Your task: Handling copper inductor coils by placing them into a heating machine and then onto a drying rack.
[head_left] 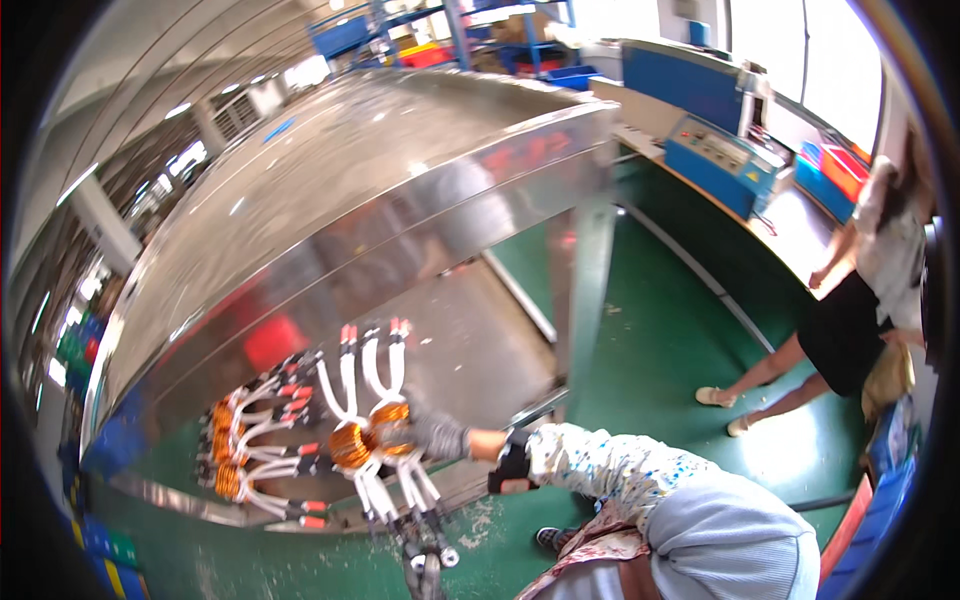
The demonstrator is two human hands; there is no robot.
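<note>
My right hand (pixel 435 436), in a dark grey glove, closes round a copper-wound coil (pixel 391 424) with white-sleeved leads. Touching it on the left is another copper coil (pixel 350 445). Red-tipped leads (pixel 348 360) stick up from the pair, while white leads (pixel 375 495) run down to black ends with metal lugs (pixel 449 556). My left hand (pixel 428 578), also gloved, is cut off by the lower edge; its fingers seem closed on those lead ends. Several more coils (pixel 228 482) with black and red lead ends lie farther left on the low shelf.
Above the coils stretches a large metal-edged table (pixel 400 190). Its leg (pixel 585 290) stands right of the shelf (pixel 470 330). At the right, another person (pixel 850 290) stands by a bench with a blue machine (pixel 715 165). Blue bins (pixel 890 500) line the lower right.
</note>
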